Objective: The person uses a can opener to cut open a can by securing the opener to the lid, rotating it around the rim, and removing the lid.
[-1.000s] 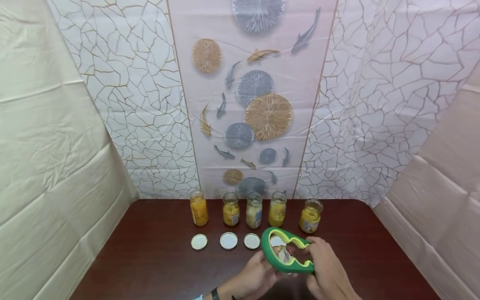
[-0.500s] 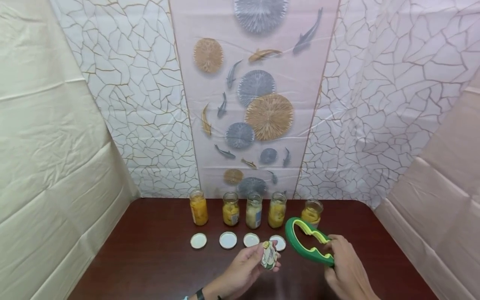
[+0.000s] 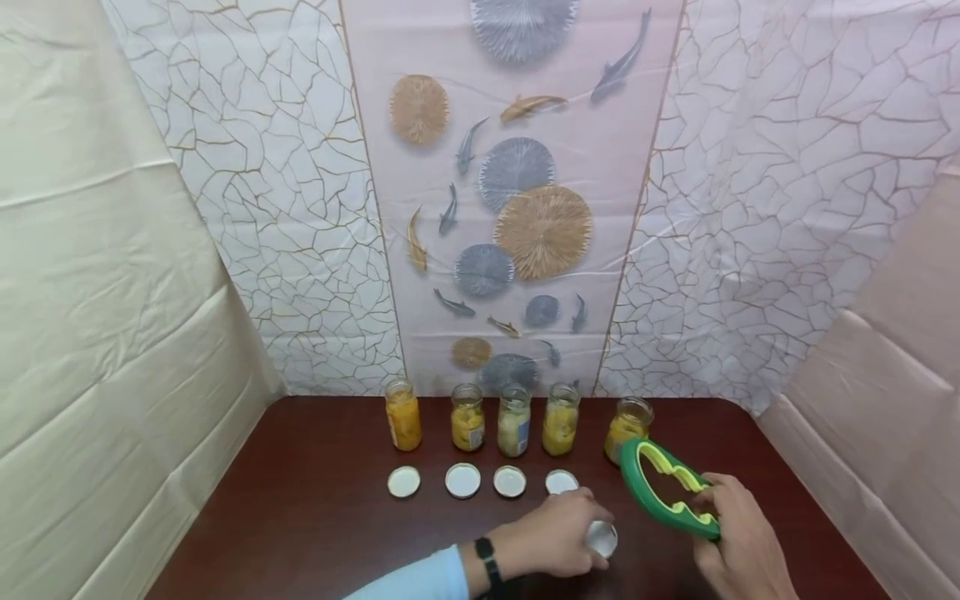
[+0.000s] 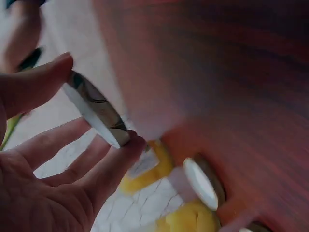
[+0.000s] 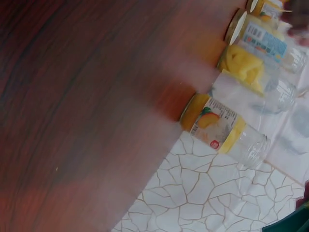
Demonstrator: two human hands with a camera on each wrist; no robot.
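Observation:
My left hand (image 3: 558, 533) pinches a round jar lid (image 3: 602, 539) above the front of the table. In the left wrist view the lid (image 4: 99, 111) is seen edge-on between thumb and fingertips, its printed top turned away from the palm. My right hand (image 3: 744, 537) grips a green jar opener (image 3: 640, 486) with a lime-yellow scalloped inner edge. The opener is held in front of the rightmost open jar (image 3: 626, 429) and partly covers it. Only a green corner of the opener (image 5: 289, 223) shows in the right wrist view.
Several open glass jars of yellow or pale fruit, such as the leftmost jar (image 3: 403, 421), line the back of the dark red table (image 3: 315, 517). In front of them lie several upturned lids (image 3: 462, 481). Patterned cloth (image 3: 300, 208) hangs behind.
My left hand has moved right with the lid, turning it from printed side to white side in the head view. The opener has come away from the lid and shifted right.

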